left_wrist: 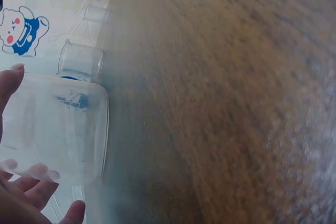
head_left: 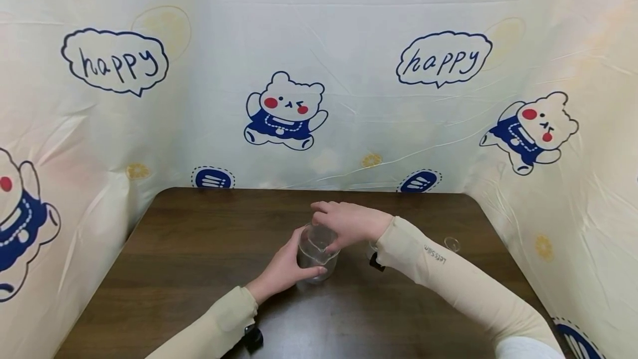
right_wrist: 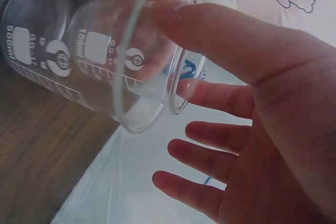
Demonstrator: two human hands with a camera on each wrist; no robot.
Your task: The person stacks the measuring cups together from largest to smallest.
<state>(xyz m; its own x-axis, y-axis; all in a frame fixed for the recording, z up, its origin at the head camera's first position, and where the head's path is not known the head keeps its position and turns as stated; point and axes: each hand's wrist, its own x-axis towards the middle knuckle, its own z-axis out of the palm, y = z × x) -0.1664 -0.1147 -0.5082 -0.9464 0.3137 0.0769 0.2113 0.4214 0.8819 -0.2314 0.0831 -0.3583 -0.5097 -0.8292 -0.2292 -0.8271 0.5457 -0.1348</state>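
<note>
A large clear glass beaker (head_left: 315,271) marked 500ml stands on the table, and my left hand (head_left: 283,268) grips its side with the thumb toward the front. Inside it is a smaller beaker (right_wrist: 97,50) marked 100ml, its rim sticking out past the large one's rim in the right wrist view. From above, my right hand (head_left: 355,222) pinches the small beaker near its rim between thumb and index finger; the other fingers extend apart from the glass. In the left wrist view, the large beaker (left_wrist: 68,135) lies between left thumb and fingers.
A small glass vessel (head_left: 452,244) stands on the right of the brown wooden table (head_left: 209,237). Two more glass beakers, a nearer one (left_wrist: 81,62) and a farther one (left_wrist: 96,15), show in the left wrist view. A printed curtain (head_left: 359,126) encloses the table's back and sides.
</note>
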